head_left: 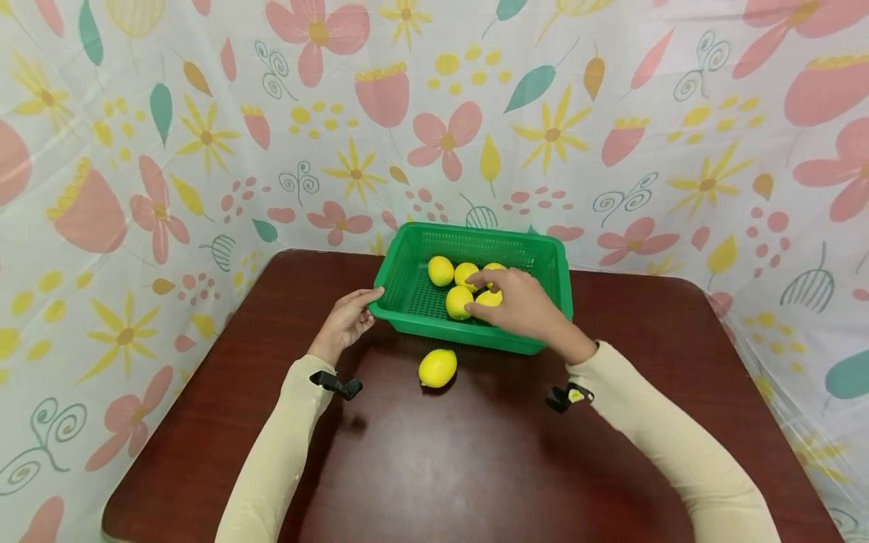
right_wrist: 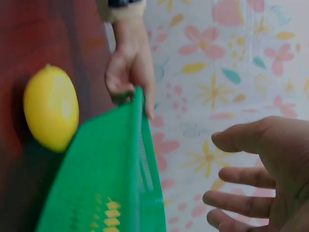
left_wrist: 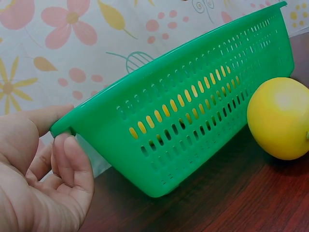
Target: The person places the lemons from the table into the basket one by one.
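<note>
My left hand (head_left: 345, 323) grips the left front corner of a green plastic basket (head_left: 462, 337), thumb over the rim and curled fingers beneath, as the left wrist view shows. Several yellow lemons (head_left: 440, 271) lie together inside. Above them hovers my right hand (head_left: 521, 303), its fingers loosely bent and apart; it partly covers some lemons in the head view. The right wrist view shows that hand (right_wrist: 289, 169) holding nothing, beside the basket rim. A single lemon (head_left: 437, 368) rests on the table in front of the basket, also seen large as a lemon (left_wrist: 280, 118) in the left wrist view.
The basket stands near the back edge of a dark reddish-brown table (head_left: 421, 467). Behind and to both sides hangs a white curtain (head_left: 502, 162) printed with flowers and leaves. Each cream sleeve bears a black wrist strap.
</note>
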Demonstrator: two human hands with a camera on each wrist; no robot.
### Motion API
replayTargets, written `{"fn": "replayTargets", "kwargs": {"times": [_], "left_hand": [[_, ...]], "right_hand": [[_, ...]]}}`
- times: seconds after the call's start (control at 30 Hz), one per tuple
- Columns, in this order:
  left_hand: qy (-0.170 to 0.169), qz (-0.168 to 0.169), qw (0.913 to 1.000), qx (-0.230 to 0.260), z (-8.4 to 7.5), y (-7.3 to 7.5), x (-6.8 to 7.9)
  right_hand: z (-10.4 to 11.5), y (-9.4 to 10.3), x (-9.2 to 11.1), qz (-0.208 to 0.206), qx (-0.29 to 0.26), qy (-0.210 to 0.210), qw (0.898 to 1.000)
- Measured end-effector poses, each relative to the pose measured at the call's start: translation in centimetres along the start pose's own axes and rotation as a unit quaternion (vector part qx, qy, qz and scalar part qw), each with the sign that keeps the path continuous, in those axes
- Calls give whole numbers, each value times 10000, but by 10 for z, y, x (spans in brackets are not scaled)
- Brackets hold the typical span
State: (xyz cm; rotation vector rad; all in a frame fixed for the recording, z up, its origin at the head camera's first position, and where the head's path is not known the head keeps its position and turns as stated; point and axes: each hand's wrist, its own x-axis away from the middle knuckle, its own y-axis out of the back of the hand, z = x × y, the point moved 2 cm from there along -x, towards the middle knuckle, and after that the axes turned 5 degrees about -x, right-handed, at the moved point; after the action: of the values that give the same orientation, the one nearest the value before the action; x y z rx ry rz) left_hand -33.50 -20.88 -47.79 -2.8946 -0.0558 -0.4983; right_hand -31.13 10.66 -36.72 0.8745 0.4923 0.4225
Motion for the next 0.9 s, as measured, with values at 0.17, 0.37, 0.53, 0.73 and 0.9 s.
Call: {"fn": "replayTargets", "kwargs": {"times": [0.17,0.37,0.53,0.73,0.9], "left_hand": [[13,8,10000,-9,2,-1,1],[-20,-19,10000,75,2,-2,1],[-7,-7,9999,114,2,-1,2],[-81,-22,9999,62,2,-2,3],[-88,-6,9999,55,1,-2,3]], "right_hand": [[8,-18,24,-200,-62,-41,9998],[17,-38,41,-115,-144,81,9998],[22,-60,53,55,-122,136,9998],[21,-87,64,48,95,258,9996],[16,-105,64,-164,419,208,9988]]}}
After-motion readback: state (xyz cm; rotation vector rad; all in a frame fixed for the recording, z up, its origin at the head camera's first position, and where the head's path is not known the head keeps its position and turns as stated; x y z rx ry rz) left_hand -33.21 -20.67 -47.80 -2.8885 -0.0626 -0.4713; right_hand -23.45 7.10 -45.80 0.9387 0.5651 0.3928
